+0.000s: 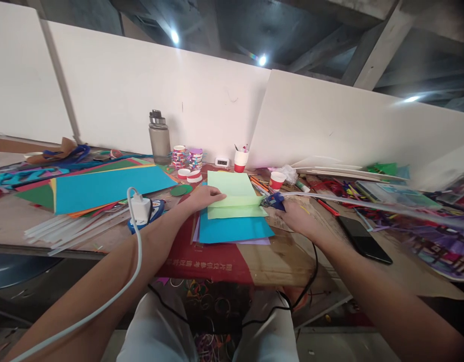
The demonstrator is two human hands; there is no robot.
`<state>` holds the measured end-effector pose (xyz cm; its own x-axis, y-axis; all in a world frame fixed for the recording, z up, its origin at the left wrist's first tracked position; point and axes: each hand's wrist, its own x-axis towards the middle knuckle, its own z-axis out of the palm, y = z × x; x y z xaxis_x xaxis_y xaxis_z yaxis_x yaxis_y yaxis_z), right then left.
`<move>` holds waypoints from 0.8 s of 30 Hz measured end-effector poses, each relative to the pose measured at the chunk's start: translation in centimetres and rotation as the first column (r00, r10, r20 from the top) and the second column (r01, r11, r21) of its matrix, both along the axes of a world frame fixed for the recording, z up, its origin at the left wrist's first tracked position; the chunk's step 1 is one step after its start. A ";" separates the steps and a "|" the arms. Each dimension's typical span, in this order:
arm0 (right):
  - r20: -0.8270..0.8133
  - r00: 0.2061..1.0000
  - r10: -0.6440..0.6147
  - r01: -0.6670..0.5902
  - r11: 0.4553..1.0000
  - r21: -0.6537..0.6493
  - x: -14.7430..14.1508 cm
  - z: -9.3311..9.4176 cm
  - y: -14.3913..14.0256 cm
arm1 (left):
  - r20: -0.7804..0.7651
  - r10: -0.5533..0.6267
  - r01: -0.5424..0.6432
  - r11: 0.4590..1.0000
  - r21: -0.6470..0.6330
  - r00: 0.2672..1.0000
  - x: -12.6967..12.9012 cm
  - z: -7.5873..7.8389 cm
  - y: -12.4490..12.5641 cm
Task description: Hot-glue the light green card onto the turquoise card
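Observation:
My left hand [205,197] is closed on the left end of a folded strip along light green paper [232,183], thumb and fingers together at the fold. In my right hand [295,215] is a blue hot glue gun [275,201], its nozzle at the right end of that fold. A long translucent glue stick [341,200] runs from the gun's back toward the right. Under the green paper lie a blue sheet [232,231] and a purple sheet [254,241], on a red and brown cardboard [213,261].
Coloured sheets [111,188] and loose glue sticks [77,226] lie left, beside a white charger plug [141,208]. Behind stand a bottle [159,141], paper cup rings [179,157], a small clock [222,162] and cups [277,180]. A phone [364,239] lies right. A black cord [314,271] hangs down.

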<state>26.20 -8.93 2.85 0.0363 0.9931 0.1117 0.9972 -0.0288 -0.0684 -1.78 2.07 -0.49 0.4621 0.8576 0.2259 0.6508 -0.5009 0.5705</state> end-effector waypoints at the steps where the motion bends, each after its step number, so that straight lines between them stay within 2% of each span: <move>1: -0.022 1.000 0.000 0.000 1.000 0.010 0.1 -0.3 0.0 | 0.011 -0.008 0.007 0.999 0.051 1.000 0.3 0.5 -0.3; 4: -0.076 0.997 0.004 -0.002 0.999 0.034 0.3 -0.9 0.1 | 0.076 -0.062 0.042 0.969 0.242 0.995 1.9 2.5 -1.8; 8: -0.114 0.993 0.042 -0.041 0.999 0.004 0.6 -1.0 0.5 | 0.062 -0.232 0.203 0.930 0.307 0.971 5.4 5.6 -5.0; 10: -0.090 0.995 0.044 -0.045 0.999 -0.012 0.6 -0.8 0.6 | 0.051 -0.317 0.278 0.891 0.359 0.947 7.5 6.6 -6.3; 12: -0.026 0.998 0.049 -0.049 0.999 0.011 0.4 -0.6 0.7 | 0.006 -0.404 0.363 0.829 0.425 0.915 9.5 6.9 -7.1; 16: 0.124 0.989 0.080 -0.086 0.995 0.049 0.0 -0.3 0.9 | -0.110 -0.490 0.491 0.778 0.391 0.865 12.8 6.7 -7.0; 21: 0.176 0.984 0.014 -0.018 0.999 0.026 -0.7 0.2 0.9 | -0.098 -0.483 0.482 0.792 0.374 0.870 14.8 6.9 -5.6; 24: 0.166 0.986 -0.008 0.001 0.999 0.040 -0.9 0.6 0.5 | -0.015 -0.468 0.442 0.824 0.355 0.884 15.3 7.2 -4.8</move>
<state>25.25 -8.38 3.43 0.0182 0.9876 0.1561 0.9947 -0.0337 0.0972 13.50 -2.68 6.76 0.7525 0.4180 0.5090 0.2659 -0.8998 0.3458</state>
